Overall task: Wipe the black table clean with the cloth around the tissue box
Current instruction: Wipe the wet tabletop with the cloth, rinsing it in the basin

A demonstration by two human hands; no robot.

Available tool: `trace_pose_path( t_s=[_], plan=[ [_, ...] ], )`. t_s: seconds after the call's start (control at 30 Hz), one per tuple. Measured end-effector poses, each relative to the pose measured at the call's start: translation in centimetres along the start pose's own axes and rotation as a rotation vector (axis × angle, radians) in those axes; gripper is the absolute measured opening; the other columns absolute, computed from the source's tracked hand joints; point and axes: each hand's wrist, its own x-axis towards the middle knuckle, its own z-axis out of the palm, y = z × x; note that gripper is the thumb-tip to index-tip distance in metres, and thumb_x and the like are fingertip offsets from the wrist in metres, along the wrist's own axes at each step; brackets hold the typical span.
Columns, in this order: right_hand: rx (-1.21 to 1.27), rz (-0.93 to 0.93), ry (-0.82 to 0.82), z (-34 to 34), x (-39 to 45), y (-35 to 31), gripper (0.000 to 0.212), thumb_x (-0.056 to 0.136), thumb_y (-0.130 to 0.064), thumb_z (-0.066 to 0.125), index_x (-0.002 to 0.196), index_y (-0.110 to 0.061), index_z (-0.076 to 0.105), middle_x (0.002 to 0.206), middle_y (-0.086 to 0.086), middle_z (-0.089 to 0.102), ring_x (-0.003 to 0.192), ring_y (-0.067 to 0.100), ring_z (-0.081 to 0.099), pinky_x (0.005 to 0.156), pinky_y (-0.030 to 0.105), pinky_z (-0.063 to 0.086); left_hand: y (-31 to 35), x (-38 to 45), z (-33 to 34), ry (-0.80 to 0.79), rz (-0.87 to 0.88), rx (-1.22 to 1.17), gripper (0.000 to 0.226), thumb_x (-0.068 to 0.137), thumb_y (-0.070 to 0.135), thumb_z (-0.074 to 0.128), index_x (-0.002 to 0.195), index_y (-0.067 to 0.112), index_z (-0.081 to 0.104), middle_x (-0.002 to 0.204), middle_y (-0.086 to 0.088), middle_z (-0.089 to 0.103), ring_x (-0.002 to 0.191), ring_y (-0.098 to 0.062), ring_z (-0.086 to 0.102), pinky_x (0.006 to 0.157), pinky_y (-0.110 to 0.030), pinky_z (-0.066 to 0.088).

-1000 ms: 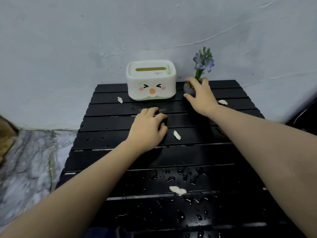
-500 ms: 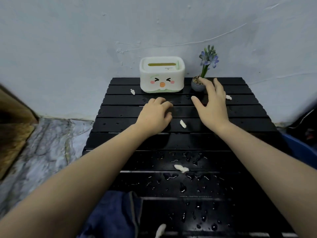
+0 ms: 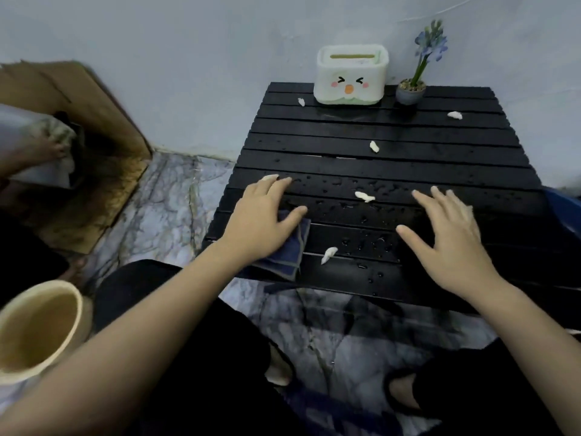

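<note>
A: Head view, hands?
B: Left hand (image 3: pixel 264 221) lies flat on the dark blue cloth (image 3: pixel 287 254) at the black table (image 3: pixel 393 162) near-left edge, fingers spread, not gripping. Right hand (image 3: pixel 452 243) open, palm down, lower right.
A: Tissue box (image 3: pixel 350 75)?
B: Top centre, beside the flower pot (image 3: pixel 408 92). White scraps (image 3: pixel 364 196) and water drops (image 3: pixel 361 243) mid-table.
</note>
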Motion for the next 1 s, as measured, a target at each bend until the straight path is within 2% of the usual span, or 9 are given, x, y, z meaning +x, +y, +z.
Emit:
trace_pose_path(
  t_s=[0.1,0.2,0.43,0.57,0.7,0.77,0.8,0.9,1.0],
  plan=[
    [-0.109,0.080,-0.056,1.5,-2.5,0.4,0.080,0.097,-0.062,0.033,0.159,-0.014,0.021,0.168,0.009,0.010,0.156,0.023,-0.002,0.124,0.048,-0.006,-0.9,-4.4,2.6,-0.041,-0.141,0.144,0.091,0.087,0.077,0.027,0.156,0.018,0.017,0.163,-0.016,0.013,0.151,-0.034,0.006,0.123,-0.046,0.008],
    [-0.212,0.094,-0.047,2.6,-3.6,0.5,0.081,0.098,-0.064,0.022,0.160,-0.011,0.015,0.169,0.010,0.006,0.156,0.023,-0.003,0.125,0.048,-0.004,-0.8,-5.4,4.3,0.048,-0.192,0.175,0.083,0.092,0.072,0.019,0.156,0.020,0.016,0.164,-0.017,0.007,0.152,-0.035,0.002,0.122,-0.049,0.007],
    [-0.263,0.097,-0.039,2.9,-3.3,0.6,0.080,0.099,-0.064,0.015,0.160,-0.012,0.011,0.169,0.010,0.003,0.156,0.023,-0.004,0.126,0.047,-0.004,2.1,-3.0,5.6,0.099,-0.010,0.111,0.051,0.104,0.034,0.035,0.145,0.005,0.041,0.155,-0.023,0.033,0.146,-0.038,0.024,0.120,-0.046,0.017],
    [-0.277,0.105,-0.041,3.0,-3.3,0.5,0.079,0.100,-0.062,0.014,0.160,-0.012,0.009,0.169,0.010,0.002,0.156,0.023,-0.005,0.125,0.047,-0.004,5.0,-0.9,6.6,0.019,0.111,-0.003,0.047,0.105,0.028,0.037,0.145,0.004,0.040,0.156,-0.020,0.031,0.148,-0.035,0.021,0.122,-0.044,0.014],
    [-0.290,0.103,-0.038,2.9,-3.3,0.5,0.078,0.100,-0.061,0.014,0.160,-0.011,0.009,0.169,0.010,0.002,0.156,0.023,-0.004,0.125,0.046,-0.003,7.2,0.5,6.3,-0.067,0.114,-0.355,0.041,0.104,0.022,0.043,0.142,0.006,0.046,0.148,-0.018,0.046,0.144,-0.031,0.032,0.121,-0.039,0.020],
    [-0.287,0.095,-0.039,2.9,-3.4,0.5,0.077,0.101,-0.060,0.015,0.160,-0.011,0.010,0.169,0.010,0.002,0.156,0.024,-0.004,0.125,0.046,-0.003,7.1,1.2,5.1,0.010,0.030,-0.609,0.031,0.102,0.018,0.046,0.129,0.007,0.058,0.124,-0.013,0.065,0.116,-0.023,0.058,0.104,-0.033,0.043],
    [-0.286,0.095,-0.039,2.9,-3.4,0.6,0.077,0.101,-0.060,0.016,0.160,-0.011,0.010,0.169,0.010,0.002,0.156,0.024,-0.004,0.125,0.046,-0.004,6.7,1.6,4.3,0.089,-0.014,-0.676,0.026,0.102,0.016,0.047,0.121,0.006,0.062,0.110,-0.009,0.069,0.099,-0.017,0.061,0.091,-0.027,0.048],
    [-0.282,0.094,-0.025,3.0,-3.4,0.5,0.077,0.101,-0.060,0.017,0.160,-0.011,0.011,0.169,0.010,0.003,0.156,0.023,-0.004,0.126,0.046,-0.004,3.8,3.3,1.3,0.312,-0.134,-0.717,0.022,0.101,0.014,0.048,0.112,0.004,0.064,0.091,0.000,0.065,0.082,-0.009,0.056,0.067,-0.005,0.041],
    [-0.284,0.097,-0.022,3.1,-3.4,0.5,0.078,0.100,-0.060,0.015,0.160,-0.011,0.011,0.169,0.010,0.003,0.156,0.023,-0.004,0.126,0.046,-0.004,-0.5,4.7,-1.5,0.442,-0.217,-0.631,0.018,0.101,0.015,0.045,0.103,0.007,0.061,0.080,0.001,0.063,0.065,0.002,0.053,0.056,-0.003,0.037]
  ],
)
